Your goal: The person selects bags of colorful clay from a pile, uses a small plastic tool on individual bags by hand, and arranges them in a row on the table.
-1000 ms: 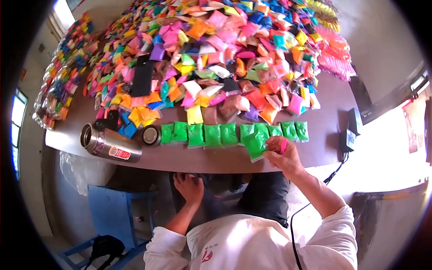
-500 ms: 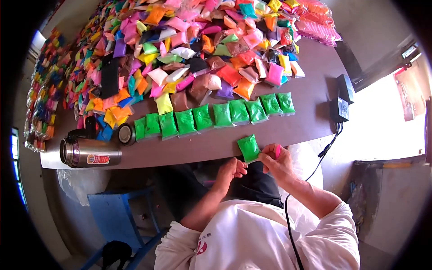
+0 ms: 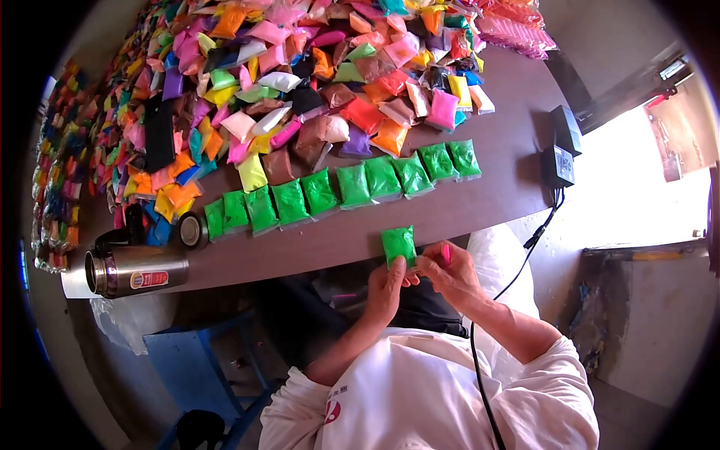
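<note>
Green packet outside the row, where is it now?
In the head view, the green packet is right of centre at the near edge of the table, below the row of green packets, with left hand and right hand at its lower end.

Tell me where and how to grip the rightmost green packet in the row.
Probably by its right edge, coming from the right, pinching top and underside: the rightmost green packet lies flat on the table, with bare surface on that side and a neighbouring green packet close on its left.
</note>
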### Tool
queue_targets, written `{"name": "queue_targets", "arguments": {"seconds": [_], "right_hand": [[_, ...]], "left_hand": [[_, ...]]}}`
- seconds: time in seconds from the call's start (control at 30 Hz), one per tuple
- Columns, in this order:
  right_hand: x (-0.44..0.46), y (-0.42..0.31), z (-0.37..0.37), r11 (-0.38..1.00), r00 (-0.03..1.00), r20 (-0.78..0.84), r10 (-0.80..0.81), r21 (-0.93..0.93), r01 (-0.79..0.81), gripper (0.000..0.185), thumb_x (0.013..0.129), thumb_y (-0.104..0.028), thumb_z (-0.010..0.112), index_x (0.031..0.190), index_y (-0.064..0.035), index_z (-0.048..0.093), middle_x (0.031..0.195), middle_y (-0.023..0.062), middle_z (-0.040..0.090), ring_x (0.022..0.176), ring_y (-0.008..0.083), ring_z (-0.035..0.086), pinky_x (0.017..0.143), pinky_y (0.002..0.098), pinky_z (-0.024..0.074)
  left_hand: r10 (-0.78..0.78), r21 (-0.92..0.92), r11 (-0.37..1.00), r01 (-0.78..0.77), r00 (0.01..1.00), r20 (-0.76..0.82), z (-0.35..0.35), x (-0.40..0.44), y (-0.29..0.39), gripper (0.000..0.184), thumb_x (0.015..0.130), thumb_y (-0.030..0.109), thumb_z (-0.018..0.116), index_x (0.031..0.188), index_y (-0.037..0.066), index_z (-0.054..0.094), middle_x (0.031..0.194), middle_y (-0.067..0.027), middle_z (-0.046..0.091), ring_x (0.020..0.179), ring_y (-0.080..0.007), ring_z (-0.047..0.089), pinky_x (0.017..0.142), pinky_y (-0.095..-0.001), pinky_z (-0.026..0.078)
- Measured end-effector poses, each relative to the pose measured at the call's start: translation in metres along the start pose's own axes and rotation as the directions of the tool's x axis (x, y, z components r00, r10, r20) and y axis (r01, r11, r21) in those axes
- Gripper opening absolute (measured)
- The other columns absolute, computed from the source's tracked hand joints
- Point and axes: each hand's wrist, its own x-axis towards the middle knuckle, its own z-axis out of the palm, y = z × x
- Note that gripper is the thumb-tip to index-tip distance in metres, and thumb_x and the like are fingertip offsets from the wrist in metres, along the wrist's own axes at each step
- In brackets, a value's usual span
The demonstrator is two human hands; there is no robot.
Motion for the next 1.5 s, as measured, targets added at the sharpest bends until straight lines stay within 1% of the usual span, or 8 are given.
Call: {"name": "queue_targets", "arguments": {"seconds": [0.07,0.3,0.37,0.57,1.0,1.07,1.2,1.5], "right_hand": [[0.006,0.004,-0.004,0.892,0.928,-0.100,-0.358,-0.330,0.309,0.018,0.086,-0.017,0.064,0.088,-0.0006,0.057,0.070,0.0039,0.061,0.057,0.0099,0.055,0.050,0.0249,0.0430],[0.014,-0.032,-0.003,0.782,0.930,0.009,-0.368,-0.537,0.315,0.023,0.086,-0.020,0.064,0.091,0.0002,0.054,0.067,0.0057,0.060,0.056,0.0129,0.058,0.048,0.0267,0.0451],[0.011,-0.042,-0.001,0.992,0.975,0.195,-0.107,0.084,0.093,0.021,0.085,-0.016,0.059,0.092,0.0024,0.052,0.057,0.0093,0.059,0.043,0.0176,0.059,0.038,0.0256,0.0447],[0.001,-0.014,0.000,0.942,0.975,0.201,-0.099,0.335,0.026,0.015,0.088,-0.011,0.053,0.092,0.0029,0.051,0.058,0.0095,0.059,0.040,0.0174,0.056,0.033,0.0240,0.0421],[-0.015,0.001,-0.007,0.938,0.975,0.140,-0.174,0.325,0.121,0.016,0.089,-0.014,0.050,0.088,0.0014,0.056,0.069,0.0083,0.061,0.047,0.0132,0.055,0.037,0.0236,0.0399],[-0.020,0.005,-0.013,0.824,0.962,0.268,0.052,0.532,-0.193,0.019,0.089,-0.017,0.049,0.094,-0.0007,0.057,0.077,0.0066,0.062,0.052,0.0102,0.053,0.039,0.0202,0.0320],[-0.035,-0.013,-0.018,0.719,0.891,0.453,0.030,0.609,-0.333,0.036,0.088,-0.028,0.055,0.111,-0.0013,0.055,0.084,0.0030,0.059,0.056,0.0058,0.047,0.043,0.0177,0.0282],[-0.056,0.024,-0.035,0.816,0.796,0.520,-0.309,0.575,-0.059,0.031,0.080,-0.025,0.071,0.096,-0.0016,0.059,0.080,0.0016,0.058,0.057,0.0058,0.049,0.046,0.0178,0.0339]], "left_hand": [[-0.013,-0.061,0.998,0.014,1.000,0.015,0.003,0.002,0.000,0.048,0.096,0.045,0.042,0.081,0.004,0.060,0.081,-0.0075,0.063,0.066,-0.0111,0.057,0.064,-0.0244,0.044],[-0.075,-0.190,0.974,0.121,0.970,0.233,0.010,-0.002,0.012,0.052,0.097,0.047,0.039,0.075,0.003,0.056,0.076,-0.0090,0.060,0.067,-0.0116,0.056,0.063,-0.0245,0.045],[-0.062,-0.153,0.983,0.107,0.960,0.273,0.011,-0.006,0.017,0.052,0.096,0.047,0.039,0.075,0.002,0.055,0.076,-0.0087,0.060,0.067,-0.0114,0.056,0.063,-0.0242,0.045],[-0.013,-0.100,0.994,0.048,0.945,0.327,0.010,-0.017,0.017,0.052,0.096,0.046,0.041,0.075,0.001,0.055,0.074,-0.0070,0.059,0.067,-0.0103,0.053,0.062,-0.0236,0.044],[-0.028,-0.145,0.985,0.095,0.913,0.408,0.015,-0.032,0.018,0.052,0.094,0.049,0.043,0.074,0.003,0.055,0.071,-0.0056,0.058,0.063,-0.0110,0.053,0.057,-0.0245,0.043],[-0.091,-0.237,0.948,0.211,0.897,0.433,0.015,-0.035,0.018,0.050,0.095,0.048,0.043,0.077,0.003,0.056,0.068,-0.0044,0.055,0.064,-0.0139,0.053,0.059,-0.0267,0.043],[-0.122,-0.400,0.816,0.418,0.800,0.587,0.016,-0.045,0.027,0.047,0.094,0.048,0.045,0.086,0.003,0.057,0.065,-0.0019,0.047,0.064,-0.0174,0.050,0.057,-0.0298,0.040],[-0.183,-0.289,0.862,0.416,0.787,0.589,0.038,-0.080,0.022,0.048,0.091,0.055,0.043,0.084,0.009,0.056,0.071,-0.0033,0.052,0.068,-0.0175,0.052,0.063,-0.0285,0.042]]}}
